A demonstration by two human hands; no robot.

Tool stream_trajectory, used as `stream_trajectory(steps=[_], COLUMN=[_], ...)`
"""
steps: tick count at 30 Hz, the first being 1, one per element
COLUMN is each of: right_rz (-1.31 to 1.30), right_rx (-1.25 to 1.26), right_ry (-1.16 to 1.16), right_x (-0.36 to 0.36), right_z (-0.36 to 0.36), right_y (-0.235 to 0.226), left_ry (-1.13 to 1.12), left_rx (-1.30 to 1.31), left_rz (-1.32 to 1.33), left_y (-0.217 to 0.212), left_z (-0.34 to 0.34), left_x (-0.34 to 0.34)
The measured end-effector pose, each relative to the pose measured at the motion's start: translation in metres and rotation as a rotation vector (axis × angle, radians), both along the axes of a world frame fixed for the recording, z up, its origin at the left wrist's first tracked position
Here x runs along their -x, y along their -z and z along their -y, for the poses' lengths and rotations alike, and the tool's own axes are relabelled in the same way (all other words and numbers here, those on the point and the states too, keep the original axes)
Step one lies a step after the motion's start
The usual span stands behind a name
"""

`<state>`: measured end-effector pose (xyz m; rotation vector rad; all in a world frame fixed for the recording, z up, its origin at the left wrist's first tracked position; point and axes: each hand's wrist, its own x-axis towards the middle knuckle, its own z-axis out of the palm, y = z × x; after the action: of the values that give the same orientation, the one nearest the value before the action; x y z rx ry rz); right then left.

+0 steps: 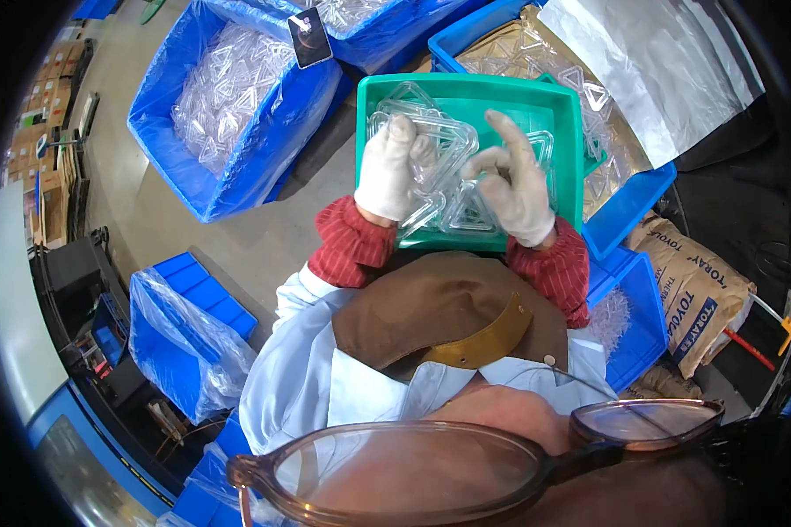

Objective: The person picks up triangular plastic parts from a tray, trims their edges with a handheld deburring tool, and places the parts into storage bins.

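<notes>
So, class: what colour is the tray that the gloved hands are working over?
Green, or teal: the tray shows best in the head view.

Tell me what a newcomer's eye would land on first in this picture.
First, at the centre, the green tray of clear triangular plastic frames, with the white-gloved left hand gripping a bunch of them and the right hand raised beside it, fingers spread. Next, at upper left, the big blue bin lined with plastic and heaped with similar clear pieces.
</notes>
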<state>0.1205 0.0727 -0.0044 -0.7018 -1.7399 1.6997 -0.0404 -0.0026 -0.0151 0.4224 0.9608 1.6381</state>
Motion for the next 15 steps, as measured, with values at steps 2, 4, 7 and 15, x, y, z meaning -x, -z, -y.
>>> stream_trajectory(steps=[2,4,7,15], right_rz=[-0.073,-0.132,-0.074,-0.086], right_rx=[-0.102,-0.176,-0.273,-0.273], right_ry=[0.005,-0.07,-0.086,-0.199], right_x=[-0.005,-0.008,-0.006,-0.007], right_z=[-0.01,-0.014,-0.013,-0.017], right_y=[0.005,0.008,0.003,-0.001], left_ry=[0.016,0.039,0.047,0.112], left_rx=[0.025,0.054,0.075,0.066], left_rz=[0.016,0.033,0.027,-0.04], left_y=[-0.002,-0.003,-0.006,-0.014], left_z=[0.0,0.001,0.003,0.0], left_x=[0.006,0.005,0.002,-0.004])
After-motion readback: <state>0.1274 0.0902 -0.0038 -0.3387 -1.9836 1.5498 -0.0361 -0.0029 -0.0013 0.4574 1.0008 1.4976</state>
